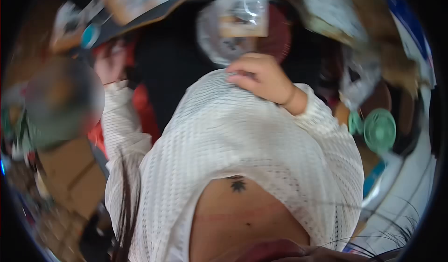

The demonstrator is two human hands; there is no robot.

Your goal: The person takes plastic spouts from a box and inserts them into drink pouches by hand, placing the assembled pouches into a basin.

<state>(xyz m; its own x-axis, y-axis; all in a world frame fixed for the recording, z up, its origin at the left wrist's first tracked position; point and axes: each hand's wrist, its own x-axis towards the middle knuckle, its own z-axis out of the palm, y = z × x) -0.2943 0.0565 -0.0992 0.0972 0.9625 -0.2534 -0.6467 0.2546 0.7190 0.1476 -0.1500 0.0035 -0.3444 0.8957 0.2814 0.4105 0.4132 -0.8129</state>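
My right hand [263, 78] is at the front of the white knitted top [233, 122], its fingers curled together. Whatever is between them, if anything, is hidden. Just beyond it lie a round silvery item [212, 38] and a dark red round item [280, 38], with a clear packet [242, 10] over them. My left hand [111, 62] is raised at the upper left, near a dark board-like edge [144, 22] and a light blue round thing [90, 35]. Motion blurs its fingers, and I cannot tell whether it holds anything.
A small green fan [379, 130] stands at the right, near a crumpled clear plastic bag [359, 80]. A cardboard surface [72, 168] is at the lower left. Red material [144, 113] shows beside my left sleeve. Blurred packages [331, 10] line the top right.
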